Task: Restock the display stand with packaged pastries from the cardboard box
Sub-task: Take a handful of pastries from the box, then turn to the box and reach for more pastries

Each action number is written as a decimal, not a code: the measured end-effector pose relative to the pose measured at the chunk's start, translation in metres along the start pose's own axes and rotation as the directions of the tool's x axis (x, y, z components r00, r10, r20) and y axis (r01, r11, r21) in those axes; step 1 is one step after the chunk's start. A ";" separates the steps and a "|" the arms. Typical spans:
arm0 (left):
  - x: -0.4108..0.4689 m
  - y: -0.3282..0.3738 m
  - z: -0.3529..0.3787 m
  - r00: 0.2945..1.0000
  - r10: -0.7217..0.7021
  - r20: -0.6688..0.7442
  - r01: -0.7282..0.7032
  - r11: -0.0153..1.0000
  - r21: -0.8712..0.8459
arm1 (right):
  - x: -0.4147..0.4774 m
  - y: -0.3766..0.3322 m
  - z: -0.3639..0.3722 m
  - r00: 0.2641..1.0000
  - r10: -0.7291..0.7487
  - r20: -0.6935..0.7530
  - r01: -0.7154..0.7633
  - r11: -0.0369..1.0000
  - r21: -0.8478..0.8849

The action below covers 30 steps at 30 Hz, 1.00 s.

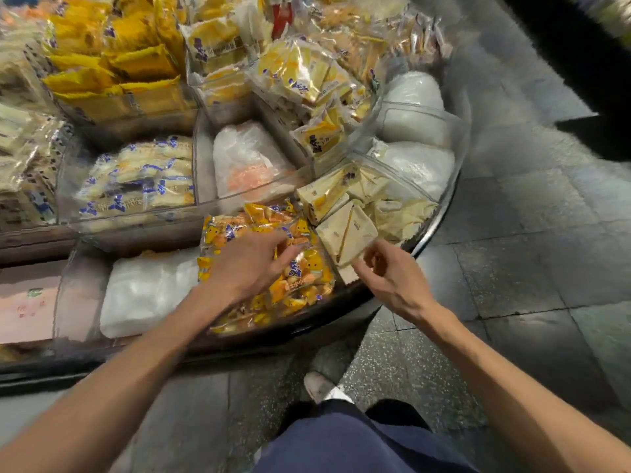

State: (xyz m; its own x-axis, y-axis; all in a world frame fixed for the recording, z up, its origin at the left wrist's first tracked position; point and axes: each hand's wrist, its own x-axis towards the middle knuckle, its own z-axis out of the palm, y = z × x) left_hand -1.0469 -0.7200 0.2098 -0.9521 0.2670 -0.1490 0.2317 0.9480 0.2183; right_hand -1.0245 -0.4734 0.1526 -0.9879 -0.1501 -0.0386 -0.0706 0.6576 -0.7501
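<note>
- Nearest, a navy trouser leg (341, 438) and a pale shoe (317, 384) stand close against the display stand (345, 307), at its dark curved rim.
- The left hand (249, 264), fingers spread and relaxed, rests on the orange-yellow packets (300, 281) in the front compartment.
- The right hand (392, 278), fingers loosely curled, sits at the lower corner of the cream triangular packets (345, 233) next door. Whether it pinches a wrapper cannot be told.
- The step looks like settling stock. Steady the orange pile while nudging the triangles back from the rim, so none slide off.
- A white bag (146, 291) fills the left compartment.
- Behind are blue-and-white packs (136, 179). Higher up, yellow packs (136, 63) crowd the tier, leaving little room.
- The cardboard box is out of view.
</note>
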 end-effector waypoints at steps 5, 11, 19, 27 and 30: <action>0.012 0.116 -0.043 0.910 0.413 0.045 -0.415 0.908 0.058 | -0.119 0.015 -0.059 0.947 0.183 -0.264 -0.141 0.975 0.171; -0.018 0.283 -0.014 0.507 0.849 0.150 -0.860 0.508 0.035 | -0.276 0.048 -0.097 0.744 0.476 -0.469 -0.393 0.879 0.269; -0.085 0.481 0.114 -0.119 0.920 0.373 -0.963 -0.016 -0.268 | -0.431 0.095 -0.098 0.112 0.781 -0.615 -0.641 0.530 0.556; -0.238 0.590 0.254 -0.526 0.663 0.533 -0.832 -0.272 -0.483 | -0.563 0.119 -0.045 -0.497 0.816 -0.296 -0.525 -0.011 0.851; -0.294 0.598 0.290 -0.583 0.564 0.585 -0.807 -0.315 -0.500 | -0.607 0.113 -0.017 -0.633 0.754 -0.177 -0.408 -0.130 0.903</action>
State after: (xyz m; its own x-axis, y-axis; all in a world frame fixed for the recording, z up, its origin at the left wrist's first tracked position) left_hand -0.5702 -0.1813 0.1046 0.8024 0.4806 -0.3539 0.5952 -0.6010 0.5334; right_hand -0.4348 -0.2957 0.1025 0.5473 0.7217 -0.4238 0.5374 -0.6912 -0.4831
